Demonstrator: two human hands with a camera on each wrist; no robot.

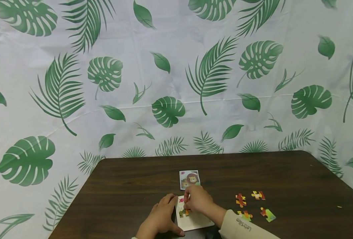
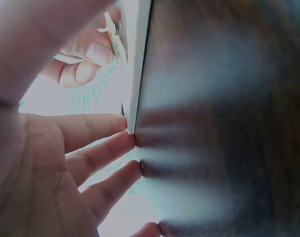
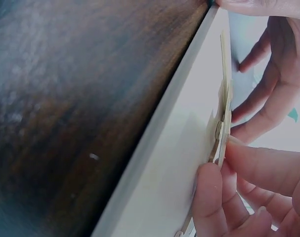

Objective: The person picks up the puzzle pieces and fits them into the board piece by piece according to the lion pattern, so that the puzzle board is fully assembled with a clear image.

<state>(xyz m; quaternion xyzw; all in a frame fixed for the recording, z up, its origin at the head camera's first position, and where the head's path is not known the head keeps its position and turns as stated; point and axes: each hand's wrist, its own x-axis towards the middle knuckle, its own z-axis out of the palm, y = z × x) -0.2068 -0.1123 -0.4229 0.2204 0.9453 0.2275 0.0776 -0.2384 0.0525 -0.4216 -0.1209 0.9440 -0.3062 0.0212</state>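
A pale wooden puzzle board (image 1: 196, 223) lies on the dark table, with a few pieces along its left part. My left hand (image 1: 162, 214) steadies the board's left side. Its straight, spread fingertips touch the board edge and tabletop in the left wrist view, and the thumb is by the near corner. Over the board, my right hand (image 1: 198, 199) pinches a thin puzzle piece (image 3: 224, 145) between thumb and fingers. That piece is seen nearly edge-on in the right wrist view, and the hand partly hides it in the head view.
Behind the board lies a picture card (image 1: 191, 179) with a lion on it. Several loose pieces are to the right, among them a red-brown piece (image 1: 240, 200) and a green one (image 1: 268, 215). A leaf-patterned cloth (image 1: 170, 79) hangs behind the table (image 1: 128, 186).
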